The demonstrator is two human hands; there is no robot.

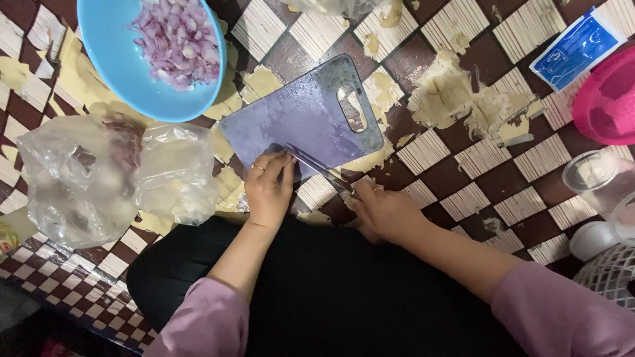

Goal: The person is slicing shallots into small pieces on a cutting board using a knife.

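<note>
While my right hand [383, 211] is closed around the handle of the long steel kitchen knife [317, 166], the blade lies flat-ish across the near edge of the grey-blue plastic chopping board [301, 116], tip pointing toward my left hand [268, 188]. Left hand is half curled, fingertips pressed on the board's near-left corner, gripping nothing that I can see; the blade tip sits just beside those fingers, so the main risk I judge is a nick if the knife slides left or the fingers creep under it. Board surface looks wet and bare, which could let the blade skate. Board is angled on the brown-and-cream checked woven mat [463, 178], near corner close to my lap, so a hard push could tip or shift it toward me. Open room: board centre and handle-slot end are free; right of the board the mat carries a pile of pale peel scraps [456, 99], more scraps ring the board. Left is tight: crumpled clear plastic bags [106, 175] touch the area just beside my left wrist, and the round light-blue bowl of chopped purple onion [142, 56] overlaps the board's far-left corner region, easy to knock with an elbow swing. Far right, well apart: pink plastic container [605, 99], clear plastic cup [592, 175], blue-and-white sachet [575, 49].
</note>
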